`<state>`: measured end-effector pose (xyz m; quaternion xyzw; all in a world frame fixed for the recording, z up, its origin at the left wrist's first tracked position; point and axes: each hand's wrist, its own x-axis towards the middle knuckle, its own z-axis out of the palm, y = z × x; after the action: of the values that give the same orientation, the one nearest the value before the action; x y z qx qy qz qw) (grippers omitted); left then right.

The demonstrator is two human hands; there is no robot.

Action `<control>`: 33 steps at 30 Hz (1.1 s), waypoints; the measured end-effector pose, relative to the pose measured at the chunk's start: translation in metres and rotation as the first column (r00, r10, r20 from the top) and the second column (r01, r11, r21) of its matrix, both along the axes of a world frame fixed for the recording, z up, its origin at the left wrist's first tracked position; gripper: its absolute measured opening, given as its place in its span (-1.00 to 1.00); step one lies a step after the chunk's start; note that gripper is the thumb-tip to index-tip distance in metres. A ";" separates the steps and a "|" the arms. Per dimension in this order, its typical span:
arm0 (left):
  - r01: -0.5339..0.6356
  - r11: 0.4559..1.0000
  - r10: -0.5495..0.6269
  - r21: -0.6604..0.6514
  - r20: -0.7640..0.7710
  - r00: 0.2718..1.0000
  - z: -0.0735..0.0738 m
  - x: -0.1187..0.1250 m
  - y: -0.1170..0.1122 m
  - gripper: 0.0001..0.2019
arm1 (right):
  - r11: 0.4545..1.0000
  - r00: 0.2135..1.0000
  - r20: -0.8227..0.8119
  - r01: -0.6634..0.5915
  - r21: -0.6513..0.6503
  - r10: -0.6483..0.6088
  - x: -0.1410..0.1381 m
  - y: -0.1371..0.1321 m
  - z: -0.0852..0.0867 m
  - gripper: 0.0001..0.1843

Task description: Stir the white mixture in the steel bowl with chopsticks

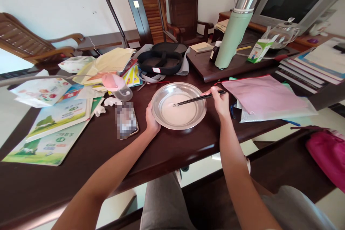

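Note:
A wide stainless steel bowl (202, 115) stands on the dark wooden table, holding a milky, off-white liquid (178, 115). My left hand (153, 120) grips the bowl's left side at the rim; its fingers are partly hidden behind the metal. In my right hand (220, 102) is a pair of black chopsticks (192, 99), held near their thick ends and slanting down to the left. Their tips dip into the liquid near the bowl's middle. A phone (127, 120) with a blurred screen lies left of my left hand.
Beyond the bowl sit a black case (160, 61) and a green thermos (234, 39). Booklets (51, 143), crumpled tissue (100, 110) and a pink-lidded cup (115, 86) lie to the left. A pink mesh pouch (264, 95) is on the right, near a glass teapot (281, 35).

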<state>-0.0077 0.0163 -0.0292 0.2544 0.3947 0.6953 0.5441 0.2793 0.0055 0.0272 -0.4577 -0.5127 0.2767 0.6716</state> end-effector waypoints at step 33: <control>-0.020 1.000 0.020 -0.015 -0.030 0.999 0.003 0.001 -0.002 -0.67 | 1.000 1.000 -0.014 -0.018 -0.020 0.018 0.003 -0.001 0.000 -0.22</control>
<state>-0.0069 0.0143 -0.0262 0.2567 0.4109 0.6935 0.5332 0.2825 0.0043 0.0274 -0.4578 -0.5094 0.2910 0.6680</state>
